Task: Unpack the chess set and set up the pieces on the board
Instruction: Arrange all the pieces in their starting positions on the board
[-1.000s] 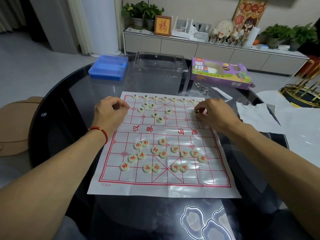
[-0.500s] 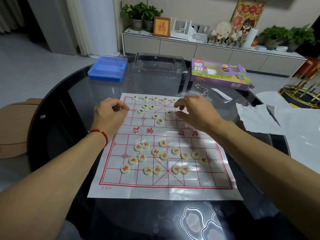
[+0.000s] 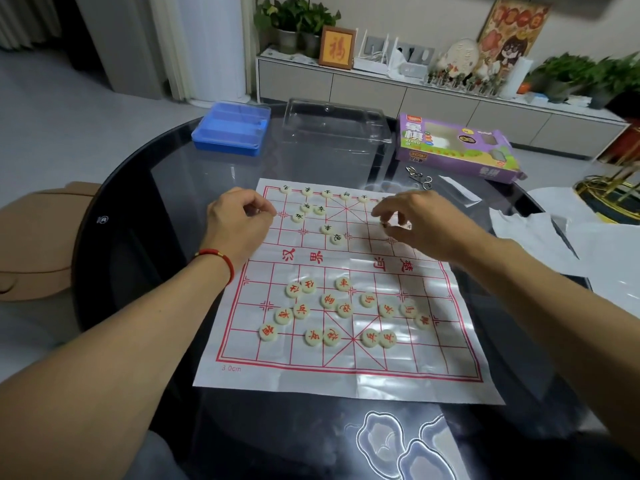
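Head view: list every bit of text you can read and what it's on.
"3.0cm": near left corner of the board sheet.
"象棋": purple box.
"福": framed picture on the sideboard.
Board sheet's river characters: upside down, not quoted.
Piece faces and the box's small print: too small to read.

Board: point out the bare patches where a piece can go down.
Free: the river band between the two groups, and the near rows below the red pieces. Crowded: the red cluster, and the far left around the black pieces by the left hand.
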{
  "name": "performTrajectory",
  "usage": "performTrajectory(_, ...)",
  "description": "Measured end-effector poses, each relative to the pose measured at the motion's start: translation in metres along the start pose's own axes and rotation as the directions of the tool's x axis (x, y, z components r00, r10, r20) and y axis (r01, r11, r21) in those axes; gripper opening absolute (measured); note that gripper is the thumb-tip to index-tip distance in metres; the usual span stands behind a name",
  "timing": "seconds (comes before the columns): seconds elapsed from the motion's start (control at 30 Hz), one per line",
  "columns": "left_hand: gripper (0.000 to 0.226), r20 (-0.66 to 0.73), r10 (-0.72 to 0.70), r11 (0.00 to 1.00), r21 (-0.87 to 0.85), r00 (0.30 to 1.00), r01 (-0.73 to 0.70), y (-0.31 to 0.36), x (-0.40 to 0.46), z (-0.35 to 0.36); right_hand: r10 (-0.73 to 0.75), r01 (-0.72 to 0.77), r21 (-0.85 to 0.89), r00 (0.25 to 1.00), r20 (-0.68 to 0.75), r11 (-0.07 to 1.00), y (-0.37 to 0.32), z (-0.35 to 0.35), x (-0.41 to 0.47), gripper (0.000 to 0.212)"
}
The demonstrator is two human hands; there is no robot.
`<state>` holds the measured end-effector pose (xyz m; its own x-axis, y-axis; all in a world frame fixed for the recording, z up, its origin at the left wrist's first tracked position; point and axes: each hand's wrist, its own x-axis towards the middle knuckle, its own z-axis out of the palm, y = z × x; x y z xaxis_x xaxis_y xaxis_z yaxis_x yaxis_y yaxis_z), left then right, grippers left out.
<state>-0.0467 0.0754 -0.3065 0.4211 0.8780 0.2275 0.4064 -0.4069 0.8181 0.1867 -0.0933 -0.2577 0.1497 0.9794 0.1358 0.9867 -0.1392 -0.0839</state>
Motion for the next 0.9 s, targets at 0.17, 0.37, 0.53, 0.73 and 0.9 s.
performTrajectory(0.17, 0.008, -0.007, 0.002, 1.000, 0.007, 1.000, -0.002, 0.003, -0.001, 0.000, 0.012, -0.011, -0.015, 0.999, 0.041, 1.000, 0.008, 0.005, -0.015, 0.037)
performTrajectory(0.37, 0.008, -0.015, 0.000, 1.000, 0.018, 1.000, 0.001, 0.003, -0.002, 0.000, 0.011, -0.010, -0.016, 0.998, 0.056, 1.000, 0.012, 0.009, -0.016, 0.037)
performTrajectory(0.53, 0.008, -0.014, -0.003, 1.000, 0.026, 1.000, 0.003, 0.002, -0.001, 0.000, 0.008, -0.008, 0.001, 0.997, 0.075, 1.000, 0.013, 0.009, -0.017, 0.037)
performTrajectory(0.73, 0.009, -0.012, -0.006, 0.999, 0.033, 1.000, 0.006, 0.001, 0.000, 0.001, -0.011, 0.011, -0.024, 1.000, -0.001, 1.000, 0.005, 0.007, -0.017, 0.033)
performTrajectory(0.9, 0.008, -0.004, -0.008, 1.000, 0.026, 1.000, 0.008, 0.002, 0.000, 0.001, -0.055, 0.054, -0.014, 0.995, -0.085, 0.998, -0.036, 0.014, 0.003, 0.030)
